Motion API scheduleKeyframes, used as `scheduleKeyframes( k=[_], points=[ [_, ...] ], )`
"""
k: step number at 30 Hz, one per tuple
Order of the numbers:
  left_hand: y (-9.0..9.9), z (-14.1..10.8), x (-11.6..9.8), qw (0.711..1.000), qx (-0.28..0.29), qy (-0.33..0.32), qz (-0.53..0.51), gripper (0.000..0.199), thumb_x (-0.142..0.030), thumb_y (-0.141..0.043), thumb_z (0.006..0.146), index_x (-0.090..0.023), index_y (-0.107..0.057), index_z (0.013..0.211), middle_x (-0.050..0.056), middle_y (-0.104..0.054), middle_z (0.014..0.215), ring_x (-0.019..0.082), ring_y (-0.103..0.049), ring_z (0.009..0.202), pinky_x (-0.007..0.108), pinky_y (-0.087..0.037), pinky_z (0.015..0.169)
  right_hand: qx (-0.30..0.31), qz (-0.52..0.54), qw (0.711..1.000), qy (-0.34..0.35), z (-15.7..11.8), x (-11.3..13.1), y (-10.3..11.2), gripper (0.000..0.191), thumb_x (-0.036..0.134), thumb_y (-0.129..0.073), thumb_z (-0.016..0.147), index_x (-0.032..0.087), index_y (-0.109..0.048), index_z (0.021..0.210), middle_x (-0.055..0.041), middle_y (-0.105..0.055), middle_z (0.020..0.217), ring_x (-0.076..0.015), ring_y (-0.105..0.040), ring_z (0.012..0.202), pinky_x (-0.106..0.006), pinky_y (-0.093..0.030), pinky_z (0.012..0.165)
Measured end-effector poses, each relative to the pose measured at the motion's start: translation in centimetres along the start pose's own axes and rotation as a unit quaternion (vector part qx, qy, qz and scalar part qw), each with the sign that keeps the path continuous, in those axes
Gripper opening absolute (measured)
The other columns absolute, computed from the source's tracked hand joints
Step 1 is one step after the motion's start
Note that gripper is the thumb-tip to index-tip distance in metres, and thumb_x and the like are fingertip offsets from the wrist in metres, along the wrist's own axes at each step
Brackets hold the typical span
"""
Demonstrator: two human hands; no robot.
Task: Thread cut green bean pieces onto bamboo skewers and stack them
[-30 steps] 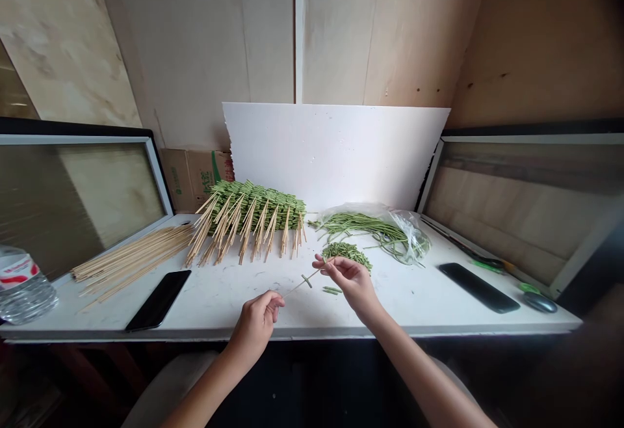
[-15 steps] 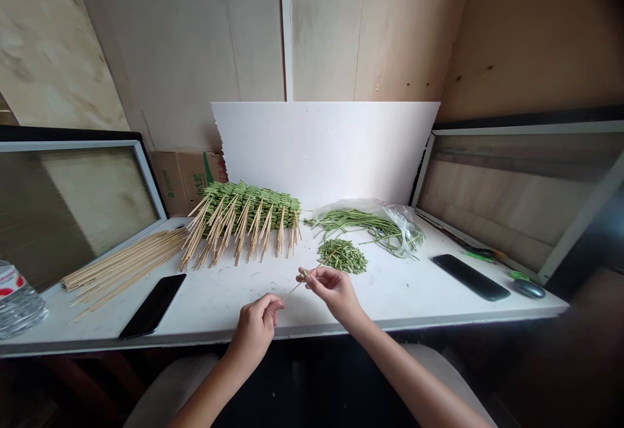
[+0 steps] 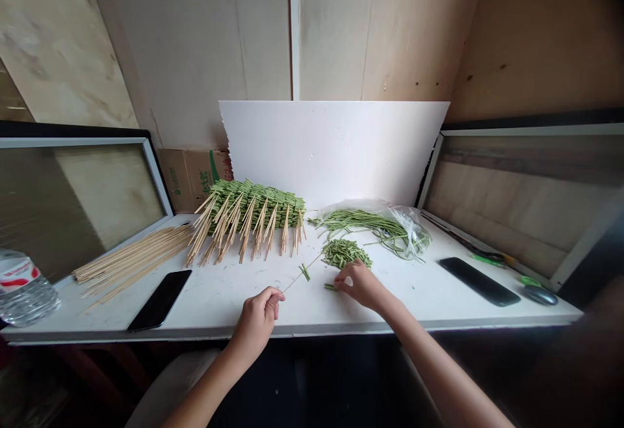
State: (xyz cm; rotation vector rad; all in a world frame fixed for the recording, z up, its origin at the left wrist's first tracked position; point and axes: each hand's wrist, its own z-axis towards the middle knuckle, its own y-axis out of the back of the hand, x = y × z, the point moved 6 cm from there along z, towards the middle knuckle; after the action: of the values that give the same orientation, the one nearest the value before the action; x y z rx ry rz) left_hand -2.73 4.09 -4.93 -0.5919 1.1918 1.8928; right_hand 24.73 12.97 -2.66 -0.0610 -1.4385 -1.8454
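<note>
My left hand [image 3: 262, 307] is closed around the lower end of a thin wooden skewer [image 3: 292, 281], which slants up and to the right above the table. Short cut pieces of long green bean [image 3: 305, 272] sit crosswise on the skewer near its middle. Over the table to the right, my right hand [image 3: 358, 283] has its fingertips pinched at a cut bean piece [image 3: 329, 287]. Just behind that hand lies a heap of cut bean pieces [image 3: 344, 252], partly covered by the fingers.
Stacked bean skewers [image 3: 256, 203] stand at the back left, sticks pointing forward. Bare skewers [image 3: 131, 259], a black phone [image 3: 160, 300] and a water bottle [image 3: 24, 288] lie left. Uncut beans [image 3: 361, 223] in a plastic bag, another phone [image 3: 479, 281] and a mouse [image 3: 541, 295] are right.
My right hand has left the skewer and moved right and down to a bean piece by the heap. My left hand keeps the skewer. The view has shifted slightly.
</note>
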Motion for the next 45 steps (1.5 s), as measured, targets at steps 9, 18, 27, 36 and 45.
scheduleKeyframes(
  k=[9,18,27,36,45],
  points=[
    [-0.3,0.0,0.2,1.0,0.008,-0.002,0.009,0.034,-0.039,-0.042,0.103,-0.02,-0.065,0.088,-0.003,-0.054,0.059,0.014,-0.052,0.053,0.025,-0.042,0.058,-0.024,0.025,0.999,-0.005,-0.2,1.2,0.1,0.025,0.045,-0.071,0.087,0.023,-0.078,0.075,-0.0124,-0.076,0.083,-0.034,-0.064,0.094,-0.043,-0.052,0.081],
    [-0.2,-0.1,0.0,1.0,0.005,-0.011,0.009,0.034,-0.04,-0.042,0.103,-0.02,-0.065,0.088,-0.004,-0.052,0.06,0.014,-0.05,0.053,0.024,-0.04,0.058,-0.07,0.431,0.894,-0.104,0.7,-0.5,1.8,0.042,0.057,-0.081,0.078,0.021,-0.078,0.099,-0.0055,-0.078,0.093,-0.0222,-0.071,0.086,-0.033,-0.056,0.076],
    [-0.3,-0.3,-0.2,1.0,0.009,-0.013,0.0,0.035,-0.042,-0.043,0.104,-0.019,-0.066,0.091,-0.004,-0.051,0.06,0.013,-0.048,0.053,0.024,-0.04,0.058,-0.037,0.631,0.765,-0.121,0.5,1.5,1.4,0.037,0.049,-0.086,0.078,0.02,-0.078,0.099,-0.0094,-0.08,0.108,-0.0273,-0.072,0.114,-0.041,-0.053,0.106],
    [-0.2,-0.3,-0.1,1.0,0.015,-0.009,0.0,0.038,-0.044,-0.044,0.104,-0.019,-0.069,0.09,-0.003,-0.051,0.059,0.013,-0.049,0.053,0.024,-0.04,0.058,-0.038,0.667,0.733,-0.131,0.6,1.2,0.7,0.023,0.036,-0.087,0.081,0.021,-0.08,0.097,-0.0042,-0.079,0.098,-0.02,-0.074,0.103,-0.024,-0.059,0.081],
    [-0.3,-0.3,0.1,1.0,0.02,-0.019,0.008,0.037,-0.043,-0.045,0.104,-0.019,-0.07,0.09,-0.004,-0.05,0.058,0.013,-0.048,0.053,0.023,-0.04,0.056,-0.046,0.65,0.747,-0.13,0.5,1.9,1.3,0.023,0.038,-0.087,0.079,0.021,-0.081,0.092,-0.0054,-0.078,0.093,-0.0201,-0.074,0.097,-0.022,-0.056,0.071]
  ],
)
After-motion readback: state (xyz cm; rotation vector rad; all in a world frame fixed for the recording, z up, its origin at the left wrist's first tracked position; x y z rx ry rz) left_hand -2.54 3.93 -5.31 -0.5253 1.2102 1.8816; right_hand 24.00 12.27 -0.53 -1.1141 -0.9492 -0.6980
